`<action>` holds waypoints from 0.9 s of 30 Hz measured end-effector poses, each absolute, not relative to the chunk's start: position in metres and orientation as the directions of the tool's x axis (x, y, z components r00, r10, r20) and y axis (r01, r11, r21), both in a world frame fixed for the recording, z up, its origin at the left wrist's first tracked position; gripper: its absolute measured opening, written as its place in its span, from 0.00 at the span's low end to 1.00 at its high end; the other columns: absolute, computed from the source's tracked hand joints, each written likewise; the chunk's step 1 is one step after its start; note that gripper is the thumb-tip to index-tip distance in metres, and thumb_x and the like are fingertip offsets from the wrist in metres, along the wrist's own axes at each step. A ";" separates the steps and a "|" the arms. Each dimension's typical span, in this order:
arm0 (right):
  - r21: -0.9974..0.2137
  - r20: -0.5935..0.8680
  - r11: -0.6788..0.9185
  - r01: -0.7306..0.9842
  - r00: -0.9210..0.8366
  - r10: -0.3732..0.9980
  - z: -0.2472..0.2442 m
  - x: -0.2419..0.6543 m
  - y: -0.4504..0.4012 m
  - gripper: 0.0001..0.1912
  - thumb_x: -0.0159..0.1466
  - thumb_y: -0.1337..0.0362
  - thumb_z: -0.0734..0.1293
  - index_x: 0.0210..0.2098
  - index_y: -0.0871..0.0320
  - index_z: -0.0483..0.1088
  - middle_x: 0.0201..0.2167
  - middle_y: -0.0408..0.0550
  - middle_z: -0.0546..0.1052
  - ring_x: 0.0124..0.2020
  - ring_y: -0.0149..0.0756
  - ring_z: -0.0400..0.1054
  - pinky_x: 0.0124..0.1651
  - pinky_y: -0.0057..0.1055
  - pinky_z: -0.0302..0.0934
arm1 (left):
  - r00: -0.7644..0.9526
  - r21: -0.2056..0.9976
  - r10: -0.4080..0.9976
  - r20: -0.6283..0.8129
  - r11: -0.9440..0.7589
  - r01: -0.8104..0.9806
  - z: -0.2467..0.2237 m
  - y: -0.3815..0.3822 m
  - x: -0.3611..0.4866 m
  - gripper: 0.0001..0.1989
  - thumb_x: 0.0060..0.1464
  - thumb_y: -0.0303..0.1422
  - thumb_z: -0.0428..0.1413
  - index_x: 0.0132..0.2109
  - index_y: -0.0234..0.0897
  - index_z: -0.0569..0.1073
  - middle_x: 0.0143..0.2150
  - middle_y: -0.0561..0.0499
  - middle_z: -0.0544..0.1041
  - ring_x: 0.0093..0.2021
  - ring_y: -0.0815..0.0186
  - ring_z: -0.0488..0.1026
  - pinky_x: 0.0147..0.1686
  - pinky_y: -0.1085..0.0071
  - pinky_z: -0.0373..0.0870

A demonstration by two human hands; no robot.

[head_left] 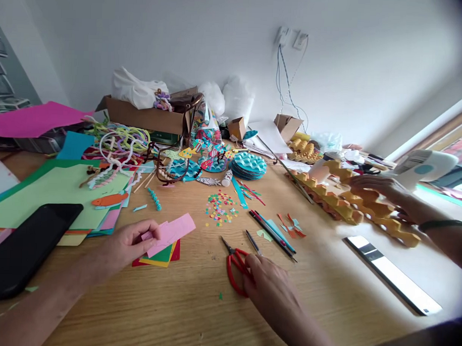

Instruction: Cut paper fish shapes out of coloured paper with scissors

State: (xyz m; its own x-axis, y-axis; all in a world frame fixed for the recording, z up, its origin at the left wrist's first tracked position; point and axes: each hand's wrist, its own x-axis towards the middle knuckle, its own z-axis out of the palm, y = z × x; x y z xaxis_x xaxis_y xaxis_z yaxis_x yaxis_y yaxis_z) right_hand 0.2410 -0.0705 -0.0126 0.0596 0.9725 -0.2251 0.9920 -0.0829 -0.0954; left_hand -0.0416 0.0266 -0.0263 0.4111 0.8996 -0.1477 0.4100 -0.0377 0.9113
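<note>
Pinching pink paper [178, 232], left hand [142, 239] nearly closed

Pink paper [181, 228] in left fingers [148, 225]: matt, smooth. Scissors [232, 251] at right fingers [255, 263]: glossy red plastic handles, metal blades. Tabletop [181, 302] beneath: smooth grained wood. Egg carton [345, 210] beyond right fingers: rough, matt pulp.
</note>
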 end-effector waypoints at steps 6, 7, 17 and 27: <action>-0.105 -0.169 -0.152 0.983 0.133 0.977 -0.005 0.251 -0.070 0.11 0.67 0.62 0.58 0.34 0.59 0.69 0.36 0.52 0.76 0.36 0.43 0.72 0.33 0.31 0.55 | 0.604 0.913 0.759 -0.244 -0.030 0.407 -0.040 0.018 -0.041 0.04 0.46 0.35 0.53 0.30 0.40 0.69 0.23 0.58 0.62 0.24 0.68 0.58 0.24 0.75 0.55; -0.089 -0.146 -0.183 0.979 0.169 0.975 -0.003 0.254 -0.070 0.12 0.68 0.61 0.57 0.34 0.59 0.68 0.37 0.52 0.75 0.37 0.43 0.71 0.33 0.31 0.55 | 0.615 0.905 0.748 -0.248 -0.047 0.422 -0.040 0.017 -0.040 0.03 0.46 0.34 0.52 0.30 0.40 0.69 0.23 0.57 0.62 0.25 0.68 0.59 0.24 0.75 0.55; -0.099 -0.178 -0.272 0.957 0.252 0.951 -0.008 0.274 -0.062 0.15 0.62 0.76 0.54 0.42 0.61 0.67 0.35 0.53 0.77 0.35 0.44 0.71 0.31 0.31 0.52 | 0.683 0.735 0.681 -0.265 -0.315 0.600 -0.032 0.001 -0.018 0.03 0.44 0.29 0.49 0.29 0.38 0.67 0.27 0.56 0.67 0.29 0.68 0.63 0.30 0.75 0.58; -0.964 0.098 0.084 0.251 0.047 0.994 -0.006 0.243 -0.087 0.13 0.66 0.61 0.56 0.36 0.57 0.70 0.24 0.44 0.69 0.27 0.33 0.62 0.30 0.26 0.56 | 0.653 0.598 0.687 -0.319 -0.389 0.701 -0.026 -0.016 -0.009 0.07 0.43 0.23 0.51 0.31 0.37 0.70 0.31 0.55 0.72 0.33 0.65 0.70 0.33 0.74 0.60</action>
